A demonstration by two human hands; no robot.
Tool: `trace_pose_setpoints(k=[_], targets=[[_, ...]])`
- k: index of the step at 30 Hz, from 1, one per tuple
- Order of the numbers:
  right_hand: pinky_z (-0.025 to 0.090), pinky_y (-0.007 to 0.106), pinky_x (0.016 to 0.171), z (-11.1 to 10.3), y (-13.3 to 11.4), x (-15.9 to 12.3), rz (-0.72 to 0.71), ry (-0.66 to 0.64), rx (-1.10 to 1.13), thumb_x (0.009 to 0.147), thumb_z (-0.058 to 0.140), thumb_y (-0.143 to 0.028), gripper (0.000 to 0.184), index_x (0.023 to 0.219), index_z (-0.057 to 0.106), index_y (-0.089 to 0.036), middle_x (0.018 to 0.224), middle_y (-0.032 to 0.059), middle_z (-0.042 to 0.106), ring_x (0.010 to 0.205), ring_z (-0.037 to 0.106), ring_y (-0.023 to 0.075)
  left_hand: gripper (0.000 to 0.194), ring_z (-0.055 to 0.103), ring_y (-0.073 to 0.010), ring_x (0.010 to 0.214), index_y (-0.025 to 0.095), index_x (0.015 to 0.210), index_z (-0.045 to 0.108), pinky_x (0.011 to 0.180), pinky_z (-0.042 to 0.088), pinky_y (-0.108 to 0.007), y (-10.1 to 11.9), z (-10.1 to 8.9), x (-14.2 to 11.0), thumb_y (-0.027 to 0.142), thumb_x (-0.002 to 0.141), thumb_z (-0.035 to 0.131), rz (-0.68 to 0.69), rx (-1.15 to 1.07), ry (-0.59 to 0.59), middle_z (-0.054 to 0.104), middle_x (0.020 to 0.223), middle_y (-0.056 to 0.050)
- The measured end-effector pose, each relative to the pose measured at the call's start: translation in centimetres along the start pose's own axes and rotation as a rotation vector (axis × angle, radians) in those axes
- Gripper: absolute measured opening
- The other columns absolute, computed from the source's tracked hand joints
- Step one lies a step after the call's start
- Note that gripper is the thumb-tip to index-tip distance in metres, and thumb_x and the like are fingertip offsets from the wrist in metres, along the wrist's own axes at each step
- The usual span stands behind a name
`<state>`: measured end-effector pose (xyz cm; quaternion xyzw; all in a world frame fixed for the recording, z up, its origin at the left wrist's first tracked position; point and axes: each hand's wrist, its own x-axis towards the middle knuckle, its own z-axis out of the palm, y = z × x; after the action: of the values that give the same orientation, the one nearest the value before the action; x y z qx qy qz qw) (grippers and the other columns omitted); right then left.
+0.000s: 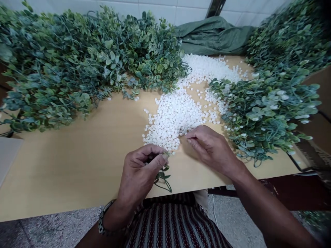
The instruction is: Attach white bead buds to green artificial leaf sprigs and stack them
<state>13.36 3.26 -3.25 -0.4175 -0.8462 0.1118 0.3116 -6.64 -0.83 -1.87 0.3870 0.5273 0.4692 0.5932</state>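
My left hand (142, 172) is closed near the table's front edge, thumb and forefinger pinching an artificial leaf sprig (162, 177). The sprig's green stems and leaves hang below the fingers, while the rest is hidden in the palm. To the right, my right hand (210, 148) has its thumb and forefinger pinched together at the near edge of a heap of small white plastic caps (178, 110). Whatever sits between those fingertips is too small or hidden to make out.
Bunches of artificial greenery (103, 58) cover the table's back left. White-tipped sprigs (269, 110) lie to the right, beside a cardboard box (319, 86). More white caps (209, 67) spread in front of a green cloth (217, 34) by the tiled wall. The wooden tabletop (77, 162) ends close to my lap.
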Motion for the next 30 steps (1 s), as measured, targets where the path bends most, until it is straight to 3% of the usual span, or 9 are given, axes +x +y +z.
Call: trace_pose_setpoints(k=[8, 13, 16, 20, 22, 26, 30], targets=[[0.046, 0.033, 0.066, 1.3, 0.5, 3.1, -0.2, -0.197, -0.233, 0.09, 0.049, -0.015, 0.019, 0.084, 0.066, -0.012, 0.076, 0.0097, 0.061, 0.074, 0.053, 0.0205, 0.006, 0.05, -0.0069, 0.051, 0.017, 0.066, 0.067, 0.049, 0.038, -0.015, 0.0, -0.3, 0.1, 0.02, 0.07, 0.068, -0.033, 0.01, 0.052, 0.062, 0.056, 0.002], [0.044, 0.032, 0.067, 1.8, 0.8, 3.2, -0.163, -0.154, -0.222, 0.091, 0.045, -0.014, 0.024, 0.077, 0.064, -0.013, 0.074, 0.0095, 0.06, 0.073, 0.052, 0.0195, 0.006, 0.051, -0.0063, 0.051, 0.017, 0.064, 0.067, 0.049, 0.039, -0.015, 0.0, -0.1, 0.1, 0.019, 0.07, 0.067, -0.028, -0.006, 0.057, 0.062, 0.056, 0.003], [0.043, 0.031, 0.065, 1.3, 0.7, 2.8, -0.029, -0.08, -0.03, 0.089, 0.048, -0.017, 0.018, 0.076, 0.061, -0.015, 0.072, 0.0064, 0.059, 0.07, 0.053, 0.0171, 0.005, 0.051, -0.0058, 0.049, 0.017, 0.063, 0.067, 0.047, 0.04, -0.014, 0.1, 0.3, 0.2, 0.018, 0.069, 0.068, -0.048, -0.035, 0.059, 0.062, 0.055, 0.003], [0.041, 0.024, 0.058, 0.3, -0.4, 1.8, 0.314, -0.046, 0.474, 0.086, 0.056, -0.023, 0.012, 0.076, 0.058, -0.018, 0.068, -0.0005, 0.056, 0.062, 0.051, 0.0112, 0.007, 0.048, -0.005, 0.046, 0.017, 0.061, 0.067, 0.044, 0.039, -0.014, 0.3, 1.2, 0.2, 0.018, 0.068, 0.067, -0.053, -0.036, 0.04, 0.061, 0.053, 0.003], [0.04, 0.023, 0.055, 0.1, -1.1, 1.1, 0.418, -0.034, 0.701, 0.084, 0.061, -0.029, 0.014, 0.075, 0.058, -0.018, 0.067, -0.0015, 0.055, 0.061, 0.049, 0.0103, 0.008, 0.048, -0.0052, 0.046, 0.016, 0.06, 0.067, 0.045, 0.039, -0.014, 0.3, 1.6, 0.2, 0.017, 0.068, 0.067, -0.035, -0.032, 0.01, 0.06, 0.052, 0.003], [0.04, 0.023, 0.055, 0.7, -2.0, -0.2, 0.488, 0.011, 0.97, 0.081, 0.067, -0.034, 0.018, 0.076, 0.059, -0.019, 0.068, -0.0016, 0.055, 0.062, 0.049, 0.0104, 0.009, 0.046, -0.0056, 0.045, 0.015, 0.059, 0.066, 0.043, 0.038, -0.016, 0.4, 2.4, 0.2, 0.018, 0.067, 0.066, -0.042, -0.044, -0.054, 0.058, 0.051, 0.003], [0.044, 0.025, 0.061, 1.4, -2.6, -0.9, 0.443, 0.074, 1.083, 0.082, 0.066, -0.03, 0.014, 0.076, 0.058, -0.019, 0.074, -0.0003, 0.06, 0.068, 0.053, 0.0114, 0.009, 0.042, -0.0062, 0.045, 0.016, 0.057, 0.065, 0.043, 0.035, -0.018, 0.4, 3.0, 0.1, 0.018, 0.066, 0.064, -0.041, -0.019, -0.091, 0.055, 0.049, 0.004]])
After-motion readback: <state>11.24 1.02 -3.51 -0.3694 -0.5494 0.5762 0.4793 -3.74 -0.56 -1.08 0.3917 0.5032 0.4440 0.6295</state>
